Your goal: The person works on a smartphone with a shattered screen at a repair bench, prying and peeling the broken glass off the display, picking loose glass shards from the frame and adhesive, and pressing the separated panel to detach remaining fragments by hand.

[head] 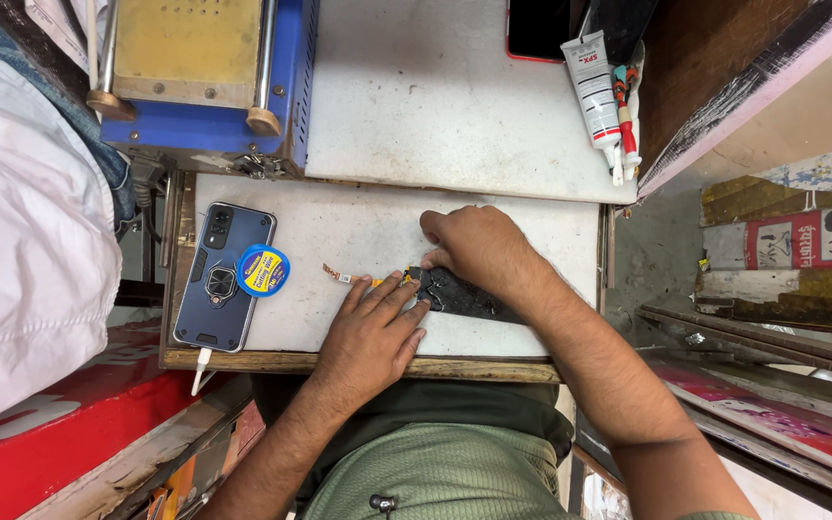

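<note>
Nearby, phone point(221, 279) and tape roll point(262, 270) flank hands point(374, 332) pressing perhaps a screen point(459, 294).

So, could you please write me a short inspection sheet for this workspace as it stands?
Surface: white board, scuffed and stained, on a wooden bench edge.
Job's things: dark flat part with an orange flex strip sticking out to its left.
Clutter: blue phone lying back up, blue tape roll on it, white tube, blue and yellow machine.
Hands: left hand flat, fingers on the strip and the part's end; right hand pressing on the part.
Cables: white cable plugged into the phone.
Surroundings: white cloth at left, boards and signs at right.
</note>
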Demonstrator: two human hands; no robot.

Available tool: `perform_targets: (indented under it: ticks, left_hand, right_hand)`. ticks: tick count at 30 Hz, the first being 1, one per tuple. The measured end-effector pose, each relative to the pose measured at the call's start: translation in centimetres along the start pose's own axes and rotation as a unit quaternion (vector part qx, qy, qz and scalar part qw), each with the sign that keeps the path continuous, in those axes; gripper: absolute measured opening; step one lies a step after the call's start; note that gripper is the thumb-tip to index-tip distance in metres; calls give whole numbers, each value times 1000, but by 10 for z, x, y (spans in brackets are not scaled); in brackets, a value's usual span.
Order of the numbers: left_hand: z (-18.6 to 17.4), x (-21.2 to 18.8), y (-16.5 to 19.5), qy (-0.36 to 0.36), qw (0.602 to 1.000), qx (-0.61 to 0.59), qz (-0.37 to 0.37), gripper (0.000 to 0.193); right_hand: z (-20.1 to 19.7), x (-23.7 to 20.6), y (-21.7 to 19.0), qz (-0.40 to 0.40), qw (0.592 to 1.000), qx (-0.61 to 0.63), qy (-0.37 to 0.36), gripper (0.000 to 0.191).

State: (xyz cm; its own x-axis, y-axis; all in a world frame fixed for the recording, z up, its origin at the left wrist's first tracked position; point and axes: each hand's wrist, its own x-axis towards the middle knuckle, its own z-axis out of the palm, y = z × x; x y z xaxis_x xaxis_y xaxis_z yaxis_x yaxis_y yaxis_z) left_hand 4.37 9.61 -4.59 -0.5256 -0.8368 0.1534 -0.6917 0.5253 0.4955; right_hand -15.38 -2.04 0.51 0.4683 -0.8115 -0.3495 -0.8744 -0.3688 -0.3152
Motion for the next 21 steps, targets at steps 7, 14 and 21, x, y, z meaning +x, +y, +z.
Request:
perform_targets:
  ticks: [7,14,21]
  left_hand:
    - [2,-1,0,-7,1000,4,-5,34]
    - [2,-1,-1,-4,1000,12,0,34]
    - [-1,-1,-1,-1,1000,-1,-2,34]
  right_hand:
    - [1,-2,-1,-5,1000,-4,28,26]
    - [2,1,0,-10,1000,1,29,32]
    - [1,-2,-1,-7,999,30,44,41]
